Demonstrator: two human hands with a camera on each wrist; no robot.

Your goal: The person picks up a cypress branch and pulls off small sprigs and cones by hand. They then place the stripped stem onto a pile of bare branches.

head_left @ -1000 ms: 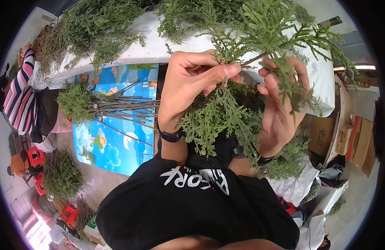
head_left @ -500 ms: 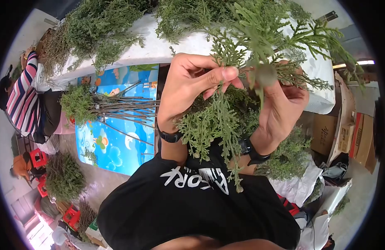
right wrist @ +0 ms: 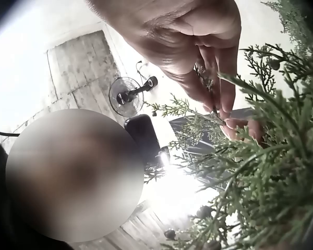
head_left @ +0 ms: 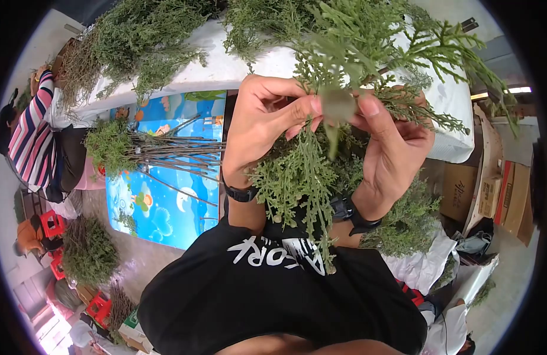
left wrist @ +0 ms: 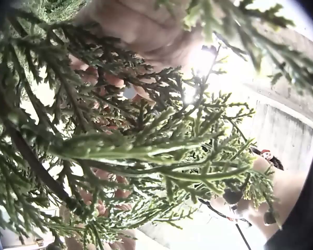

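In the head view the left hand pinches a green conifer sprig between thumb and fingers, its foliage hanging below toward the shirt. The right hand is close beside it, thumb and fingers pinching the stem of a leafy branch that spreads above both hands. Foliage partly covers the fingertips. The right wrist view shows the right hand with its fingertips together on a thin stem, and dense foliage at the right. Leaves cover much of the left hand in the left wrist view.
Heaps of greenery lie on a white-covered table. Bare stems rest across a blue patterned board. Cardboard boxes stand at the right. A person in a striped top is at the far left.
The right hand has moved left and closer to the left hand, its thumb now showing on the stem. The hanging sprig has swung slightly left. The left hand has hardly moved.
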